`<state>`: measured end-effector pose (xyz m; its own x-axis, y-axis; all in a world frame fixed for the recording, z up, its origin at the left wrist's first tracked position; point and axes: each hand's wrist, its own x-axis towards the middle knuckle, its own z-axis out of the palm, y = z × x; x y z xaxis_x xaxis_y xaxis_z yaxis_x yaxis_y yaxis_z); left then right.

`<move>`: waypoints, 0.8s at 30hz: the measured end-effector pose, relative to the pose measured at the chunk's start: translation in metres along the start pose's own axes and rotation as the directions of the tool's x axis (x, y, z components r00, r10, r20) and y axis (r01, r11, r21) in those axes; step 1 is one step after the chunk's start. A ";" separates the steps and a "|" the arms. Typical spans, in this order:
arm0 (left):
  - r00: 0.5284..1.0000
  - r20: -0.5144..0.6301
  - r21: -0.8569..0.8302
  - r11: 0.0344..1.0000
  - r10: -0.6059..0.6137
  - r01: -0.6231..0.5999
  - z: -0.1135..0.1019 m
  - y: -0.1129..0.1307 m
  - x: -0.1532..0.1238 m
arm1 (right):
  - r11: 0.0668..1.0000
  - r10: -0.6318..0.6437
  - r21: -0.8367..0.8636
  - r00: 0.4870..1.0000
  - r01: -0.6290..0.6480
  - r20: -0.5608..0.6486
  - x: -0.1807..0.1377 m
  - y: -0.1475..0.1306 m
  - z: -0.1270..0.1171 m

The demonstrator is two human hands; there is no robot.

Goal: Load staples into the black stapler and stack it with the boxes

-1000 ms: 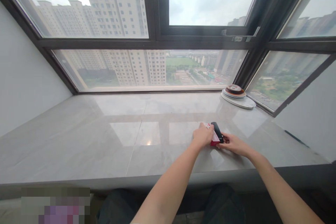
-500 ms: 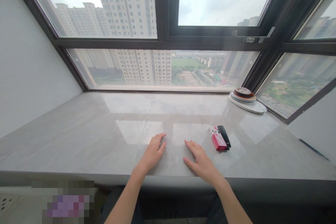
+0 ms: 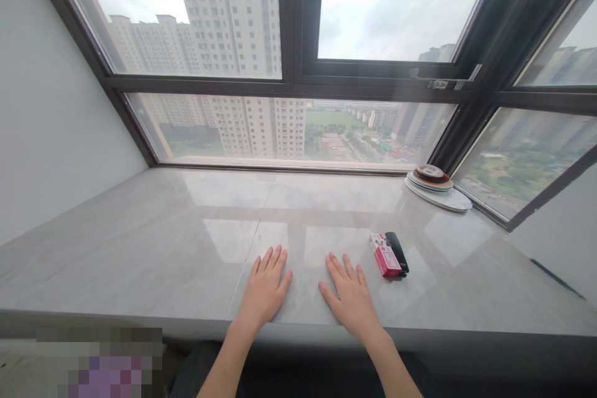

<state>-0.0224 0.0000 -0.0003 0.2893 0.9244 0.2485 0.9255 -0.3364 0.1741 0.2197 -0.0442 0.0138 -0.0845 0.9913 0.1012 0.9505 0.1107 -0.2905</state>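
Note:
Palm down on the glossy grey marble-look sill (image 3: 140, 249), my left hand (image 3: 264, 286) has its fingers stretched out and holds nothing. My right hand (image 3: 349, 295) also lies flat, fingers spread, a short way to the right of it. To the right of my right hand is a small pink-and-white box (image 3: 386, 258), whose label I cannot read. Against the box's right side lies a black stapler-like object (image 3: 397, 254). Neither hand touches these two things.
A stack of plates and round lids (image 3: 433, 185) stands in the far right corner by the window frame (image 3: 298, 87). A thin dark strip (image 3: 557, 278) runs along the right wall. The sill's front edge (image 3: 308, 326) is close to my wrists.
Both hands have turned from a sideways, slightly cupped pose to flat, palms down with fingers spread. The view has tilted slightly upward. The box and black object stay put.

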 end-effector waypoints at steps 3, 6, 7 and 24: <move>1.000 -0.004 0.003 1.000 0.005 -0.005 -0.001 0.000 0.000 | 1.000 -0.001 0.001 1.000 0.001 -0.007 0.000 0.000 0.001; 1.000 -0.007 -0.001 1.000 0.007 -0.007 -0.003 0.000 0.000 | 1.000 0.001 0.002 1.000 -0.001 -0.012 0.000 0.000 0.001; 1.000 -0.008 -0.004 1.000 0.006 -0.006 -0.003 0.000 0.000 | 1.000 0.002 0.001 1.000 -0.002 -0.012 0.000 0.000 0.001; 0.998 0.003 -0.003 0.998 0.059 -0.059 -0.005 0.002 -0.004 | 0.998 0.024 -0.055 0.999 -0.026 -0.032 -0.001 -0.006 0.004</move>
<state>-0.0230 -0.0053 0.0040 0.3437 0.9036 0.2558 0.9061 -0.3906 0.1622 0.2127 -0.0451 0.0121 -0.0516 0.9909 0.1244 0.9674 0.0806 -0.2403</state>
